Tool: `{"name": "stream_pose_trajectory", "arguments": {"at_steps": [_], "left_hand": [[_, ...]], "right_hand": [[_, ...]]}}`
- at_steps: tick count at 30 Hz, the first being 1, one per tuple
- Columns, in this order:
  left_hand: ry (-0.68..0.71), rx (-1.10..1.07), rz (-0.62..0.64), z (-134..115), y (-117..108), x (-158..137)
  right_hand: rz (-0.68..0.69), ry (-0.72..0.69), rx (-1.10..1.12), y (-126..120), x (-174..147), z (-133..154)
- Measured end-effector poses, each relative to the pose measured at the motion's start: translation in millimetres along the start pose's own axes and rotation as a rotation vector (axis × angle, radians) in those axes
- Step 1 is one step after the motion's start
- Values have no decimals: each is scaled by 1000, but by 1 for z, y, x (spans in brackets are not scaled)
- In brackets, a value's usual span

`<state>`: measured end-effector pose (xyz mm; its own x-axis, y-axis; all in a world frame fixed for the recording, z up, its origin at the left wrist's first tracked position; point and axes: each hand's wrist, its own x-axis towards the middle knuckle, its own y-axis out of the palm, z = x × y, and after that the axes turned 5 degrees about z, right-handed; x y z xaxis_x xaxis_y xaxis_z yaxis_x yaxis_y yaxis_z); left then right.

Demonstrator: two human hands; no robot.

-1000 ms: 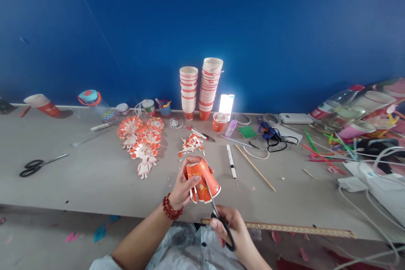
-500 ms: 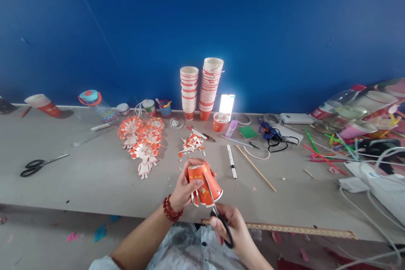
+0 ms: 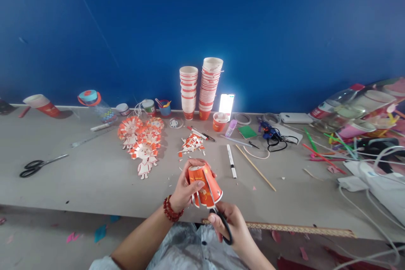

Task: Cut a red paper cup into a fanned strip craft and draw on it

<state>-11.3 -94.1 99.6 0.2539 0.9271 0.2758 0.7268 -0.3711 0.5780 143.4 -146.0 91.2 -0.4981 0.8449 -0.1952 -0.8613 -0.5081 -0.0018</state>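
In the head view, my left hand (image 3: 185, 185) is closed around an orange paper cup (image 3: 202, 183), which is tilted over the table's front edge. Several slits run down the cup's side, leaving strips at its rim. My right hand (image 3: 232, 219) grips black-handled scissors (image 3: 226, 230), with their blades at the cup's rim and partly hidden by it. Beyond my hands lies a heap of orange and white paper scraps (image 3: 192, 142). To the left, several paper figures with orange fringed heads (image 3: 144, 151) overlap on the table.
Two tall stacks of paper cups (image 3: 189, 93) stand by the blue wall, near a lit phone (image 3: 226, 105). A white marker (image 3: 231, 161) and wooden sticks (image 3: 256, 168) lie to the right. Another pair of scissors (image 3: 31, 168) rests far left. Bottles, straws and cables crowd the right end.
The scissors have shifted slightly down along the cup toward its rim, and less of the blades shows. My left hand holds the cup almost unmoved.
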Motion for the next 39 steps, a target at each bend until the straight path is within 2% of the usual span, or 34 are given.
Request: {"name": "stream_pose_trajectory", "arguments": {"at_steps": [7, 14, 19, 26, 32, 36, 39], "left_hand": [[-12, -30, -20, 0, 1, 0], [-20, -126, -161, 0, -10, 2], [-55, -163, -176, 1, -26, 3], [-56, -147, -107, 6, -28, 2], [-78, -128, 7, -1, -24, 3], [-101, -99, -8, -2, -23, 4], [-77, -109, -24, 0, -24, 2]], "right_hand": [[-12, -14, -47, -1, 3, -5], [181, 54, 0, -11, -11, -4], [294, 90, 18, -25, -25, -5], [232, 23, -5, -17, -19, 9], [144, 27, -60, -13, -13, 4], [86, 28, -159, -15, -13, 2], [95, 37, -126, -15, -13, 1]]}}
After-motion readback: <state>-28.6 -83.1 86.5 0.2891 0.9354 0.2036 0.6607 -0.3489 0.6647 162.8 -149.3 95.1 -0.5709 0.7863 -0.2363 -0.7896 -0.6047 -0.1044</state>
